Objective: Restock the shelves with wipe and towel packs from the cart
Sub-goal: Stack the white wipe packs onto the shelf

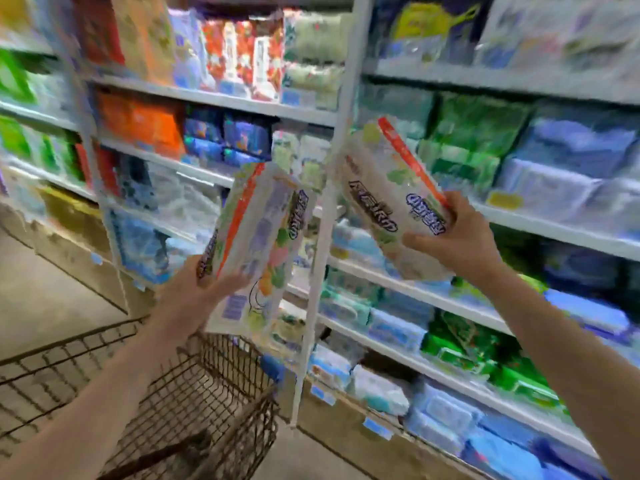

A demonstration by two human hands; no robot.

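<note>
My left hand (204, 289) grips the lower end of a white pack with an orange stripe (259, 237), held tilted above the wire cart (214, 393). A second pack of the same kind (391, 188) is gripped by my right hand (457, 237) at its lower right end; it is raised in front of the white shelf upright (332, 202). Both packs hang in the air, apart from each other. The shelves (433, 296) behind them hold wipe and towel packs. The picture is blurred.
White shelving runs from far left to near right, filled with green, blue, orange and red packs. The brown wire cart stands low in the middle, close to the shelf base. Bare concrete floor (52, 299) lies at the left.
</note>
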